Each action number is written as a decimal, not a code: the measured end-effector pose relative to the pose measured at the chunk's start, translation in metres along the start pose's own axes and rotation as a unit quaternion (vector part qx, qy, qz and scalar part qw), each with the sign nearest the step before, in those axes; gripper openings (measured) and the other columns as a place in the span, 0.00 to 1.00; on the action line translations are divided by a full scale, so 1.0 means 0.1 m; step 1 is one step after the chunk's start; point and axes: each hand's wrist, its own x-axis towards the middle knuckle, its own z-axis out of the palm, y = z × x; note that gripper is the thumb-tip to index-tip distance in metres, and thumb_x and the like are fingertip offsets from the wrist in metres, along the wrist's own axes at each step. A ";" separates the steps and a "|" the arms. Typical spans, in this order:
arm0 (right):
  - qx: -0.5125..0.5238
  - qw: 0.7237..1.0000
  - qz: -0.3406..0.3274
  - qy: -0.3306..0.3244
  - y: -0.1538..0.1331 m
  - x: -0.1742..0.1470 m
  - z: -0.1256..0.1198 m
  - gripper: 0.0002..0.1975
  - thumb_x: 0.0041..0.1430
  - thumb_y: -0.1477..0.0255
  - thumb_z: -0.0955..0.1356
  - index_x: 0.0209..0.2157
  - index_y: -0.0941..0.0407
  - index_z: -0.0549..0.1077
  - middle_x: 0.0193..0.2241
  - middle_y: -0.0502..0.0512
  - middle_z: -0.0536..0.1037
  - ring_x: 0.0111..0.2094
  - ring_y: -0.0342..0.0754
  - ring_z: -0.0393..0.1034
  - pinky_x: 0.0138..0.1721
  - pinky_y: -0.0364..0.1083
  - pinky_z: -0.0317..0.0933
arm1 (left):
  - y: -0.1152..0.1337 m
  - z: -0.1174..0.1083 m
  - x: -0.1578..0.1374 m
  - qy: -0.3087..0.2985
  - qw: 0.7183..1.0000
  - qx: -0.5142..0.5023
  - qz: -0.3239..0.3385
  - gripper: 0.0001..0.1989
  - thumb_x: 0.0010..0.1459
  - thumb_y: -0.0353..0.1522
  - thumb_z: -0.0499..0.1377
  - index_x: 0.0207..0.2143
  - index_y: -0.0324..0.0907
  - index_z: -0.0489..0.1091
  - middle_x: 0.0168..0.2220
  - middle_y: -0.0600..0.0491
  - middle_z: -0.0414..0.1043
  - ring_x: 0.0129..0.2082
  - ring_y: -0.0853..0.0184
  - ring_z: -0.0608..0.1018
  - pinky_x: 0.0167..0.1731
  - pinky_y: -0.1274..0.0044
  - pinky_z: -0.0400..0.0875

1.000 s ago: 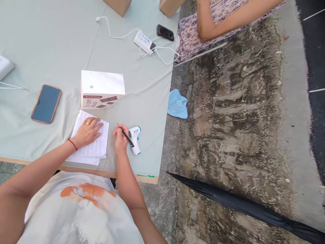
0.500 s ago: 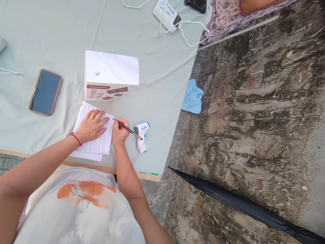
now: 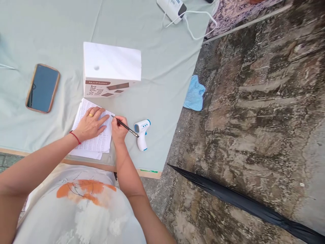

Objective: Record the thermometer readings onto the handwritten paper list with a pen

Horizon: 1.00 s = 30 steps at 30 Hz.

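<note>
Several handwritten sheets of paper (image 3: 99,145) lie stacked near the table's front edge. My left hand (image 3: 91,124) rests flat on the top sheet, fingers spread, a ring on one finger. At the right edge of the sheets, my right hand (image 3: 119,130) grips a dark pen (image 3: 127,127) with its tip at the paper's upper right corner. A white and blue infrared thermometer (image 3: 141,134) lies just right of that hand. Behind the papers stands a white and brown box (image 3: 111,64) marked NutriMotion Super Meal.
A phone in an orange-brown case (image 3: 43,88) lies on the left of the cloth-covered table (image 3: 58,27). A white device (image 3: 172,10) with a looped white cable is at the back. Right of the table are a blue cloth-like item (image 3: 194,94) and a folded black umbrella-like object (image 3: 238,200).
The view has shifted slightly, so the table items appear a little higher. The pen's back end has swung slightly left in my right hand. My left hand stays on the paper.
</note>
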 end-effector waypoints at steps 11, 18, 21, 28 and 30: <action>-0.010 1.000 0.001 -0.012 0.03 0.02 0.00 0.11 0.64 0.62 0.67 0.32 0.54 0.72 0.27 0.46 0.71 0.27 0.41 0.64 0.31 0.43 0.63 | -0.01 0.02 0.00 0.007 1.000 0.015 0.010 0.20 0.69 0.36 0.55 0.60 0.41 0.70 0.63 0.37 0.67 0.62 0.43 0.69 0.59 0.51 0.67; 0.001 1.000 0.005 -0.006 0.03 0.01 0.00 0.10 0.64 0.62 0.67 0.32 0.53 0.71 0.27 0.46 0.71 0.28 0.42 0.65 0.31 0.43 0.64 | -0.01 0.01 0.01 -0.002 1.000 -0.007 0.002 0.20 0.69 0.35 0.56 0.61 0.42 0.70 0.64 0.37 0.67 0.63 0.43 0.69 0.61 0.50 0.66; 0.019 1.000 0.007 0.006 0.05 0.02 0.01 0.10 0.63 0.62 0.67 0.33 0.54 0.71 0.27 0.47 0.72 0.28 0.42 0.66 0.32 0.43 0.64 | -0.02 0.00 0.01 -0.002 1.000 0.004 0.006 0.20 0.69 0.36 0.56 0.61 0.41 0.70 0.63 0.37 0.67 0.63 0.43 0.69 0.60 0.50 0.67; 0.021 1.000 0.017 0.000 0.06 0.03 0.02 0.09 0.62 0.62 0.67 0.33 0.53 0.70 0.27 0.46 0.72 0.28 0.42 0.66 0.33 0.43 0.65 | -0.02 0.01 0.01 0.000 1.000 0.012 0.005 0.20 0.69 0.36 0.55 0.61 0.41 0.71 0.63 0.36 0.67 0.62 0.42 0.69 0.60 0.49 0.67; 0.015 1.000 0.021 -0.002 0.05 0.03 0.02 0.09 0.62 0.63 0.67 0.32 0.53 0.70 0.27 0.46 0.72 0.28 0.41 0.65 0.32 0.43 0.64 | -0.02 0.00 0.01 -0.002 1.000 0.007 0.001 0.20 0.69 0.36 0.55 0.61 0.42 0.71 0.63 0.37 0.67 0.62 0.43 0.69 0.60 0.49 0.67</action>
